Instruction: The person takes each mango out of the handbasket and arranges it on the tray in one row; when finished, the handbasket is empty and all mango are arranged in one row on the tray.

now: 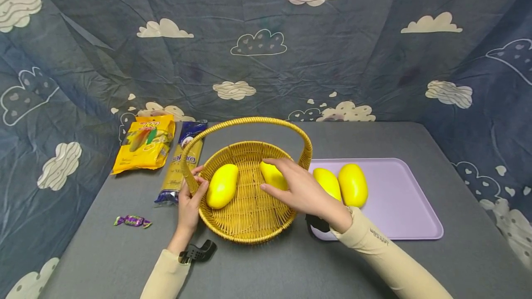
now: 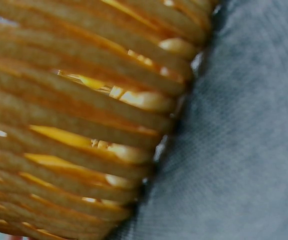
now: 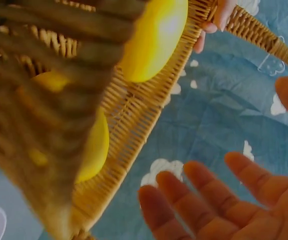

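A woven wicker basket (image 1: 249,225) with an arched handle stands mid-table, holding two yellow mangoes, one at the left (image 1: 223,186) and one at the right (image 1: 272,175). My left hand (image 1: 189,211) grips the basket's left rim by the foot of the handle, thumb on top. Over the right mango hovers my right hand (image 1: 299,188), partly hiding it. In the right wrist view that hand (image 3: 229,205) has spread fingers and holds nothing. The left wrist view is filled by the blurred basket side (image 2: 83,120); the left hand is not recognisable there.
A lilac tray (image 1: 409,206) at the right bears two more mangoes (image 1: 353,185), beside my right forearm. Left of the basket lie a pasta packet (image 1: 174,176), a yellow bag (image 1: 145,144) with a mango picture, and a purple wrapped candy (image 1: 133,221). Cloud-patterned cloth hangs behind.
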Motion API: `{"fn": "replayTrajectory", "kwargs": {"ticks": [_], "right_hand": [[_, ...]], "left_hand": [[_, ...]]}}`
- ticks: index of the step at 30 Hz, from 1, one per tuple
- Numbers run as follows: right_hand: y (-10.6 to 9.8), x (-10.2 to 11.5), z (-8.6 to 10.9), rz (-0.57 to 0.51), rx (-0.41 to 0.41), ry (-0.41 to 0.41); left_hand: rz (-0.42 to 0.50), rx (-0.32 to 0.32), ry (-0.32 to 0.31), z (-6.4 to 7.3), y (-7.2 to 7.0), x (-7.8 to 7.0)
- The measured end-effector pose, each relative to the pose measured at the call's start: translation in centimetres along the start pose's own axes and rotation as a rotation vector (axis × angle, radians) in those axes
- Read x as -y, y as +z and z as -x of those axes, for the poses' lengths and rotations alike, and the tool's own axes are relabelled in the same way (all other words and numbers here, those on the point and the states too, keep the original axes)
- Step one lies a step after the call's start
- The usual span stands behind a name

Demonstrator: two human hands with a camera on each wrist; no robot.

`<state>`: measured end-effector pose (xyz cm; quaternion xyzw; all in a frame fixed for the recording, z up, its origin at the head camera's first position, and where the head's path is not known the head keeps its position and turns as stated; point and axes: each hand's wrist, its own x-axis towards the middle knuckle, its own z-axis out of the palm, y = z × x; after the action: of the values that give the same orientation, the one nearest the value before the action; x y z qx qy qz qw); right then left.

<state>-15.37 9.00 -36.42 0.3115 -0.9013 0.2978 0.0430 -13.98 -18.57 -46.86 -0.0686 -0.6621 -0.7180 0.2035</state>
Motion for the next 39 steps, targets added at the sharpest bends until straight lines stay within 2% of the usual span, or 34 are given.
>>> {"fn": "replayTrajectory", "kwargs": {"ticks": [6, 15, 23, 25, 32, 39], "right_hand": [[0.5, 0.0, -1.7, 0.035, 0.062, 0.068], [0.4, 0.1, -3.1, 0.056, 0.234, 0.207], [0.7, 0.0, -4.5, 0.108, 0.367, 0.256], [0.9, -0.2, -4.9, 0.119, 0.393, 0.271], [1.3, -0.7, -5.9, 0.154, 0.452, 0.311], [1.5, -0.6, -6.2, 0.181, 0.48, 0.29]], "left_hand": [[0.007, -0.005, 0.003, 0.0, 0.1, 0.2], [-0.007, -0.014, 0.015, -0.1, 0.0, 0.3], [-0.032, -0.003, 0.027, -0.1, -0.1, 0.2], [-0.033, 0.0, 0.017, -0.1, -0.1, -0.1], [-0.059, 0.008, 0.008, 0.2, 0.7, -2.4], [-0.06, 0.003, 0.0, 0.3, 0.8, -2.7]]}}
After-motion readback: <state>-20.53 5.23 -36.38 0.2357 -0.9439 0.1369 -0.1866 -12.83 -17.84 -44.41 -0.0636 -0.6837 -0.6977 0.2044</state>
